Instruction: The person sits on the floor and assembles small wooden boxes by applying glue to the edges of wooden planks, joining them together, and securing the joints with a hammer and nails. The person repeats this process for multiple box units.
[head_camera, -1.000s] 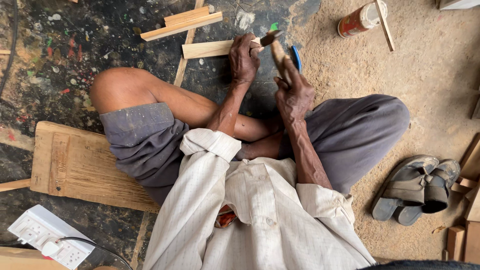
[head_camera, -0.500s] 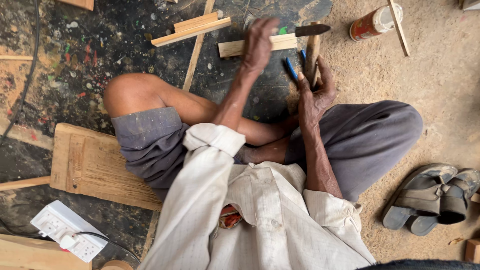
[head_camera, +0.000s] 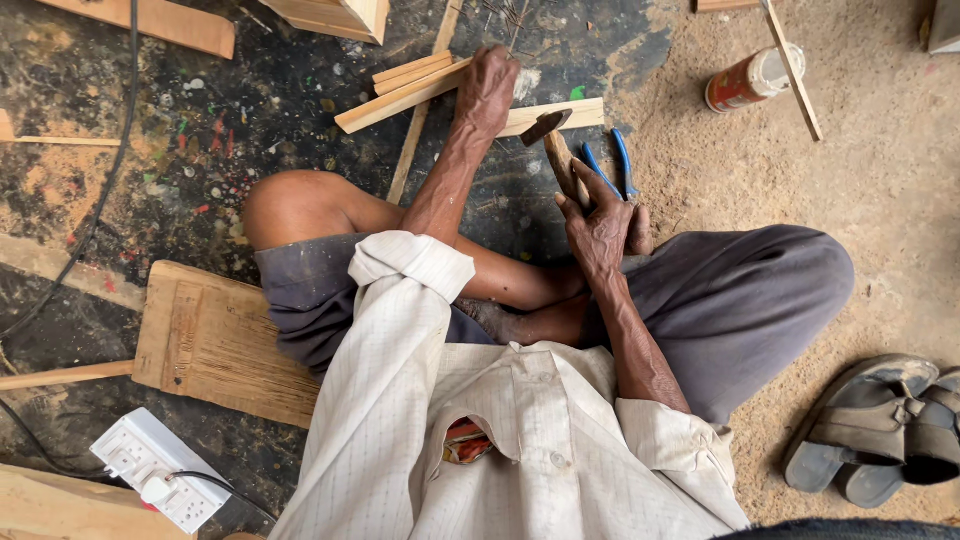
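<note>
Right hand (head_camera: 600, 225) grips the hammer (head_camera: 556, 150), raised; left hand (head_camera: 487, 88) pinches nails (head_camera: 512, 18) beside the wood strip (head_camera: 560, 115), none driven visibly.

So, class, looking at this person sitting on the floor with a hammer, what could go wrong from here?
1. The left hand rests on a wood strip right beside the hammer in the right hand: fingers could be struck.
2. Blue pliers lie beside the bare foot.

pliers (head_camera: 610, 165) right of hammer (head_camera: 556, 150), sandals (head_camera: 880, 430) far right
</note>
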